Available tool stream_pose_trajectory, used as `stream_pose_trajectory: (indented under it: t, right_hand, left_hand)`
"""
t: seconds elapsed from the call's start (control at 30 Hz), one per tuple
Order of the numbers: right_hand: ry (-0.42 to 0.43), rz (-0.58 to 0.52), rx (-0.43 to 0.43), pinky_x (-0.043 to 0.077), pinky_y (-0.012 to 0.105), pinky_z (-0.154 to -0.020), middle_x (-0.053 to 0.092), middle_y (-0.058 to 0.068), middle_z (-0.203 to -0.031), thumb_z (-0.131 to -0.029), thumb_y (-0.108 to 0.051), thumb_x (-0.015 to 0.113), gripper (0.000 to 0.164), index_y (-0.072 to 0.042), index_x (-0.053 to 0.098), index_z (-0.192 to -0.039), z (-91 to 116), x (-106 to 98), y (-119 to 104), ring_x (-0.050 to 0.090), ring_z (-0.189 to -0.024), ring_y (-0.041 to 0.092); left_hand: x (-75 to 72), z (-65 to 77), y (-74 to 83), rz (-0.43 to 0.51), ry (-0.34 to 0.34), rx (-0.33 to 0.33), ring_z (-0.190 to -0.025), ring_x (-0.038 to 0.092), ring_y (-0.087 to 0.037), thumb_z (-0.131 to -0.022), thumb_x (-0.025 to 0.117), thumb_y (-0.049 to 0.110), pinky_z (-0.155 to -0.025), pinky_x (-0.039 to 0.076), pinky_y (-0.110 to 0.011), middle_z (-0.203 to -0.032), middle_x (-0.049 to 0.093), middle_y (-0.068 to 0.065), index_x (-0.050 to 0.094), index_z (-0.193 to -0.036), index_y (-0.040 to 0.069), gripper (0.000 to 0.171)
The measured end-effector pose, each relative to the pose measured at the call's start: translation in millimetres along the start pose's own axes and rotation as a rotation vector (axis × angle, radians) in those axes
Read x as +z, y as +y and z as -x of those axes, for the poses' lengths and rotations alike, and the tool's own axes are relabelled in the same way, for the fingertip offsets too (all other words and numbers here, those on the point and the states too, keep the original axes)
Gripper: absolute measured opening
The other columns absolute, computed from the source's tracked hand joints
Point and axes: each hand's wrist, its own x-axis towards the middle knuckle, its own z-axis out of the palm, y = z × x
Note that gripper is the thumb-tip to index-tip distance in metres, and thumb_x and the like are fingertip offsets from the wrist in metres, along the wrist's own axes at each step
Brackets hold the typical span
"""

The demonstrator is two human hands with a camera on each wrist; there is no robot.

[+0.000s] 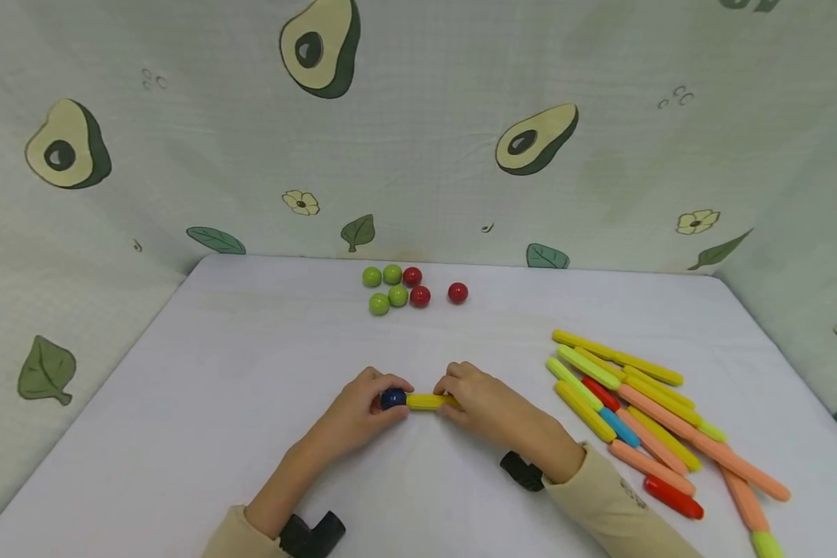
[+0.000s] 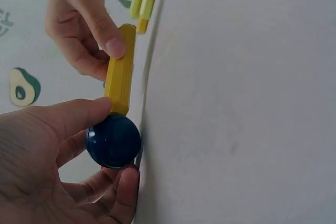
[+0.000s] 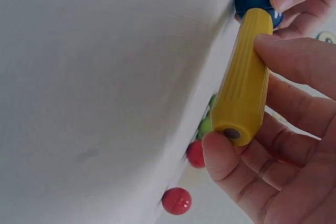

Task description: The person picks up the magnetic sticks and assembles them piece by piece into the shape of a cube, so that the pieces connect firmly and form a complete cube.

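Near the middle of the white table, my left hand [image 1: 354, 411] holds a glossy dark blue ball [image 1: 393, 398] between thumb and fingers. My right hand [image 1: 484, 403] grips a ribbed yellow rod [image 1: 424, 401] from the other side. One end of the rod meets the ball, as the left wrist view shows with the blue ball [image 2: 114, 141] and yellow rod [image 2: 121, 72] in line. A dark round spot is set in the rod's free end, seen on the yellow rod [image 3: 244, 82] in the right wrist view.
Green balls [image 1: 379, 303] and red balls [image 1: 457, 292] sit at the table's back. To the right lies a loose pile of rods: yellow [image 1: 586, 413], orange [image 1: 704, 446], a blue rod [image 1: 619, 427] and a red rod [image 1: 673, 497]. A patterned cloth [image 1: 418, 155] hangs behind.
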Motion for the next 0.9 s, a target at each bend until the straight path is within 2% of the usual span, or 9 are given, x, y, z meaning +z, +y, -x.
stream_pose_trajectory:
  t: [0.23,0.53,0.77,0.9]
  right_hand:
    - [0.008,-0.003,-0.012,0.051,0.027,-0.077,0.057,0.001,-0.092,-0.087,-0.018,0.066,0.020,-0.007,0.066,-0.103,0.9,0.2,-1.3,0.050,-0.082,0.012]
    - [-0.003,-0.033,-0.008,0.051,0.028,-0.077,0.058,0.000,-0.094,-0.087,-0.018,0.065,0.020,-0.008,0.066,-0.104,1.9,-0.3,0.2,0.050,-0.084,0.011]
    - [-0.035,-0.164,0.111,0.049,0.028,-0.078,0.056,-0.006,-0.091,-0.089,-0.022,0.062,0.021,-0.012,0.065,-0.108,0.0,-8.2,6.7,0.050,-0.084,0.009]
    - [-0.017,-0.246,0.151,0.048,0.028,-0.077,0.058,-0.004,-0.091,-0.090,-0.022,0.060,0.023,-0.009,0.064,-0.109,-4.7,-15.3,19.7,0.052,-0.085,0.011]
  left_hand:
    - [0.5,0.6,0.2,0.004,0.007,-0.023,-0.071,0.042,-0.013,-0.085,0.068,0.026,-0.059,0.037,-0.020,-0.084,0.046,-0.002,0.065,-0.102,0.023,0.017]
    - [3.1,-0.6,0.3,0.007,0.007,-0.016,-0.073,0.042,-0.014,-0.085,0.068,0.028,-0.060,0.037,-0.021,-0.085,0.046,-0.002,0.065,-0.100,0.021,0.017]
    - [2.7,-2.1,0.3,0.003,0.012,-0.055,-0.073,0.042,-0.014,-0.084,0.068,0.026,-0.060,0.037,-0.022,-0.084,0.047,-0.001,0.066,-0.099,0.023,0.016]
    - [1.6,-2.8,-0.6,0.011,0.010,-0.074,-0.074,0.042,-0.014,-0.084,0.069,0.026,-0.061,0.036,-0.022,-0.084,0.047,-0.001,0.067,-0.099,0.024,0.015]
